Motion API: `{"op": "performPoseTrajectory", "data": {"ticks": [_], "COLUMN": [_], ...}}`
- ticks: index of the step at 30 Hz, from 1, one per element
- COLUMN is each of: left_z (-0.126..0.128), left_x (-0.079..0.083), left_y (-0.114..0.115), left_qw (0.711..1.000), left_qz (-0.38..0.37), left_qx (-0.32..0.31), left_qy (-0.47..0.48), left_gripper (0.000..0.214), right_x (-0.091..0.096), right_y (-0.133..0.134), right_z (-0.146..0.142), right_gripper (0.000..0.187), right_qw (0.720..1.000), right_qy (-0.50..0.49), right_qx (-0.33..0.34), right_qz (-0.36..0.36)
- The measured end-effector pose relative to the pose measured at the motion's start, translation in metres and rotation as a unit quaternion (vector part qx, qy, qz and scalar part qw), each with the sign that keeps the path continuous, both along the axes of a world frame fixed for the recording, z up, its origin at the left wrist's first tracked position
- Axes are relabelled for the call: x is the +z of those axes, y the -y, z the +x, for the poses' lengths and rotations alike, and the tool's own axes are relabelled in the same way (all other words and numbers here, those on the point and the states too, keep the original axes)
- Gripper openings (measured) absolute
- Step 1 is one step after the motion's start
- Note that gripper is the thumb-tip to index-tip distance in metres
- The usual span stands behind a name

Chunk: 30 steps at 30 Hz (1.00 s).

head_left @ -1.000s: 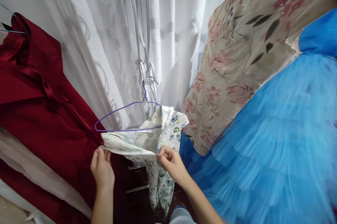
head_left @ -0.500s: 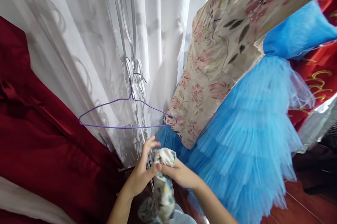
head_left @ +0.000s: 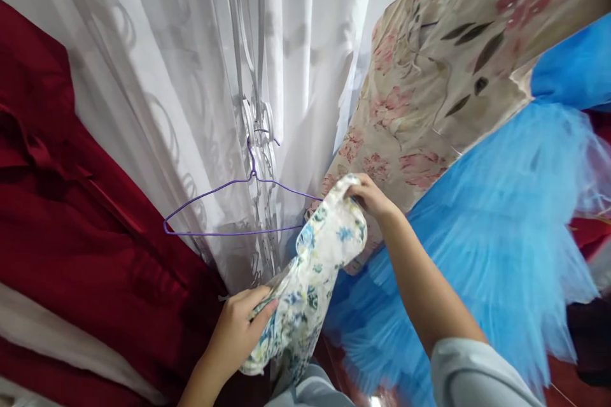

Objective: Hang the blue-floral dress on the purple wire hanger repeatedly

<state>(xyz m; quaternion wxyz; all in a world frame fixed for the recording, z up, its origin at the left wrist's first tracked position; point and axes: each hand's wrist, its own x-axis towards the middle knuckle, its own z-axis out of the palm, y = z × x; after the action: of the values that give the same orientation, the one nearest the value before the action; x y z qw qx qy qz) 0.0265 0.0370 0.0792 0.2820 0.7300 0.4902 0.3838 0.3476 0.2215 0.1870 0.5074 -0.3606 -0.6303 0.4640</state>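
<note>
A white garment with a blue flower print (head_left: 312, 267) hangs between my two hands. My right hand (head_left: 370, 195) is closed on its upper edge, raised near the right tip of a purple wire hanger (head_left: 238, 206). My left hand (head_left: 238, 330) pinches the garment's lower part near the bottom of the view. The hanger hangs bare from a white metal grille behind the sheer white curtain (head_left: 200, 76). The garment is off the hanger, just to its lower right.
A dark red dress (head_left: 62, 203) hangs at the left. At the right hang a beige dress with pink flowers (head_left: 429, 88) and a bright blue tulle dress (head_left: 501, 228). A strip of reddish floor (head_left: 582, 381) shows at the bottom right.
The floral garment came off the purple hanger and was bunched low between both hands. Now my right hand has lifted one end up beside the hanger while my left holds the lower end.
</note>
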Motion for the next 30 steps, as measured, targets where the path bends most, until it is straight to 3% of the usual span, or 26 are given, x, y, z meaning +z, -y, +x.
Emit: {"op": "performPoseTrajectory", "data": {"ticks": [2, 4, 6, 8, 12, 15, 18, 22, 24, 26, 28, 30], "left_z": [-0.003, -0.017, -0.047, -0.089, -0.179, -0.213, -0.204, -0.152, -0.13, -0.119, -0.114, -0.109], "left_x": [0.015, 0.026, 0.034, 0.039, 0.051, 0.072, 0.102, 0.131, 0.133, 0.128, 0.121, 0.119], "left_y": [0.002, 0.003, -0.001, -0.009, -0.04, -0.07, -0.098, -0.117, -0.117, -0.114, -0.109, -0.105], "left_qw": [0.999, 0.997, 0.996, 0.997, 0.971, 0.949, 0.947, 0.974, 0.978, 0.974, 0.968, 0.968], "left_qz": [-0.001, -0.017, -0.022, 0.002, 0.102, 0.134, 0.175, 0.186, 0.173, 0.155, 0.127, 0.111], "left_qx": [0.019, 0.033, 0.048, 0.07, 0.102, 0.119, 0.148, 0.101, 0.1, 0.144, 0.187, 0.198], "left_qy": [0.026, 0.064, 0.075, 0.018, -0.19, -0.258, -0.226, -0.076, -0.057, -0.079, -0.107, -0.103], "left_gripper": [0.027, 0.032, 0.031, 0.026, 0.019, 0.026, 0.032, 0.035, 0.042, 0.044, 0.04, 0.036], "right_x": [0.011, 0.019, 0.024, 0.029, 0.035, 0.035, 0.035, 0.037, 0.033, 0.023, 0.008, -0.002], "right_y": [-0.019, -0.023, -0.018, -0.011, -0.007, -0.011, -0.013, -0.002, 0.009, 0.021, 0.03, 0.037], "right_z": [-0.029, -0.055, -0.07, -0.072, -0.065, -0.065, -0.068, -0.066, -0.06, -0.052, -0.043, -0.035], "right_gripper": [0.007, 0.011, 0.016, 0.026, 0.047, 0.042, 0.037, 0.035, 0.04, 0.041, 0.034, 0.042], "right_qw": [0.998, 0.987, 0.967, 0.956, 0.959, 0.96, 0.961, 0.965, 0.97, 0.977, 0.984, 0.984], "right_qy": [-0.015, -0.002, 0.006, 0.008, 0.06, 0.085, 0.08, 0.117, 0.141, 0.148, 0.152, 0.159], "right_qx": [0.037, 0.125, 0.222, 0.271, 0.262, 0.25, 0.239, 0.208, 0.189, 0.155, 0.09, 0.022], "right_qz": [-0.049, -0.102, -0.122, -0.111, -0.091, -0.092, -0.114, -0.108, -0.064, -0.011, 0.036, 0.073]}}
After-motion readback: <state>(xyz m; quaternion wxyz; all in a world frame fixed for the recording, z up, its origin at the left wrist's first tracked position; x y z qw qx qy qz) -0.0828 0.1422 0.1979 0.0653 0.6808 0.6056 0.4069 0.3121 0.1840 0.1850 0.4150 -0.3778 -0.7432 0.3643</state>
